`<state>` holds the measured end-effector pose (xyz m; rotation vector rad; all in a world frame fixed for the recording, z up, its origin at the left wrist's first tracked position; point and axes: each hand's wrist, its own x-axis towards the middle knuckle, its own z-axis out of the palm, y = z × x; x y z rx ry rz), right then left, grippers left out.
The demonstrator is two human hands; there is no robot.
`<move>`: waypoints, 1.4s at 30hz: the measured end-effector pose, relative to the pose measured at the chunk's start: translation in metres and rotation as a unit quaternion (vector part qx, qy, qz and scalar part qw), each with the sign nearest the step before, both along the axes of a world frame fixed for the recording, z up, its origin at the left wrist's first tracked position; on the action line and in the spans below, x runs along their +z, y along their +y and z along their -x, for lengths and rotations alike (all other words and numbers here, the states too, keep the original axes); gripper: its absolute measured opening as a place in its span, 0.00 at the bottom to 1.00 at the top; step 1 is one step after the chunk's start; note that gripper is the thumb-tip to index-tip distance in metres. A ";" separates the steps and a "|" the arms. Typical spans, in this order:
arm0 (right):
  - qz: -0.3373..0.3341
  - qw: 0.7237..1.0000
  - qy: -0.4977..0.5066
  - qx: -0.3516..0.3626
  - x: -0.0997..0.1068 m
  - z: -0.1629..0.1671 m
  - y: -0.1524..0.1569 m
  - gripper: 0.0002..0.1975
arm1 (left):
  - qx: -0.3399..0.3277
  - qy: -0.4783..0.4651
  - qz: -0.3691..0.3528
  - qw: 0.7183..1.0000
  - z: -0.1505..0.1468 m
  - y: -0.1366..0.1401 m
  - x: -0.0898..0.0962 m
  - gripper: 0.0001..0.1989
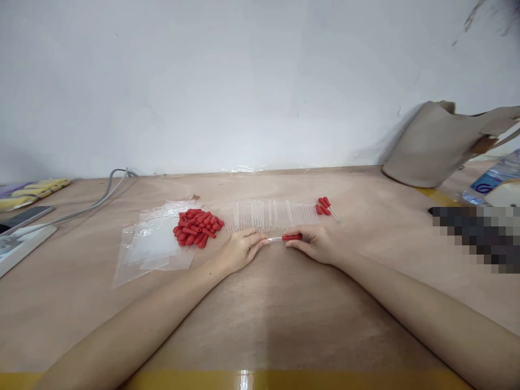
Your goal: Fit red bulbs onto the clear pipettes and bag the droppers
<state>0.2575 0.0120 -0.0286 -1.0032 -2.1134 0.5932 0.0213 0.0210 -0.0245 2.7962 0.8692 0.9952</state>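
Observation:
My left hand [242,248] pinches one end of a clear glass dropper tube [275,239]. Around the tube's other end sits a red rubber bulb [291,237], gripped between the thumb and fingers of my right hand [316,243]. Just beyond my hands lies a row of clear dropper tubes [270,213], side by side on the table. A heap of loose red rubber bulbs [198,226] rests to the left, partly on clear plastic bags [152,244]. At the row's right end are several tubes with red bulbs fitted [324,206].
A beige bag [426,143] stands at the back right, near a plastic bottle [498,176] and a pixelated dark object [475,235]. On the left are a grey cable [103,200], a phone [30,215], a white power strip [28,246] and a yellow packet [38,192]. The white wall [244,81] borders the table's back.

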 end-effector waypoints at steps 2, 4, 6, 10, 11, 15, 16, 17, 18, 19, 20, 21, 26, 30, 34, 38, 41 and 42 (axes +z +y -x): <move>0.009 1.000 0.010 -0.004 0.002 0.000 -0.001 0.10 | 0.005 0.001 -0.002 1.000 0.000 0.000 0.001 0.12; 0.029 0.998 0.050 -0.017 0.002 0.001 -0.003 0.10 | 0.009 -0.002 -0.005 1.000 -0.001 -0.001 0.001 0.12; 0.063 0.990 0.121 -0.030 0.001 0.006 -0.005 0.11 | 0.007 -0.003 -0.007 1.000 -0.001 -0.002 0.002 0.13; 0.113 0.960 0.253 -0.047 0.004 0.018 -0.005 0.15 | 0.005 0.001 -0.034 0.999 -0.004 -0.006 0.009 0.12; 0.110 0.953 0.274 -0.061 0.008 0.018 -0.003 0.17 | 0.008 0.002 -0.041 0.999 -0.004 -0.007 0.011 0.13; 0.069 0.937 0.314 -0.139 0.040 0.001 0.021 0.23 | 0.020 -0.012 -0.040 0.999 -0.003 -0.007 0.015 0.14; 0.067 0.935 0.307 -0.164 0.048 -0.008 0.030 0.24 | 0.025 -0.013 -0.036 0.999 -0.003 -0.007 0.014 0.14; 0.052 0.933 0.298 -0.196 0.056 -0.020 0.040 0.23 | 0.030 -0.010 -0.031 0.999 -0.003 -0.006 0.013 0.14; 0.043 0.936 0.269 -0.223 0.062 -0.032 0.050 0.20 | 0.032 -0.005 -0.027 0.999 -0.003 -0.006 0.012 0.13; 0.048 0.941 0.226 -0.247 0.065 -0.043 0.060 0.17 | 0.034 0.001 -0.023 0.999 -0.004 -0.005 0.012 0.13; 0.058 0.944 0.185 -0.266 0.065 -0.055 0.068 0.14 | 0.033 0.007 -0.019 0.999 -0.004 -0.005 0.011 0.12; 0.071 0.942 0.150 -0.291 0.062 -0.064 0.076 0.12 | 0.032 0.012 -0.016 0.999 -0.004 -0.004 0.010 0.12; 0.073 0.919 -0.007 -0.387 0.031 -0.087 0.095 0.13 | 0.032 0.045 -0.008 0.998 -0.006 -0.004 0.010 0.14; 0.063 0.919 -0.055 -0.386 0.017 -0.085 0.096 0.14 | 0.031 0.057 -0.010 0.998 -0.006 -0.004 0.009 0.15; 0.041 0.919 -0.089 -0.381 0.013 -0.082 0.095 0.14 | 0.029 0.057 -0.017 0.998 -0.007 -0.003 0.009 0.16; 0.036 0.919 -0.104 -0.379 0.013 -0.082 0.093 0.17 | 0.026 0.059 -0.019 0.998 -0.006 -0.003 0.009 0.17; 0.033 0.910 -0.117 -0.396 0.017 -0.083 0.091 0.16 | 0.027 0.062 -0.020 0.997 -0.006 -0.003 0.009 0.17; 0.031 0.906 -0.120 -0.405 0.020 -0.084 0.091 0.15 | 0.028 0.062 -0.020 0.997 -0.006 -0.003 0.009 0.17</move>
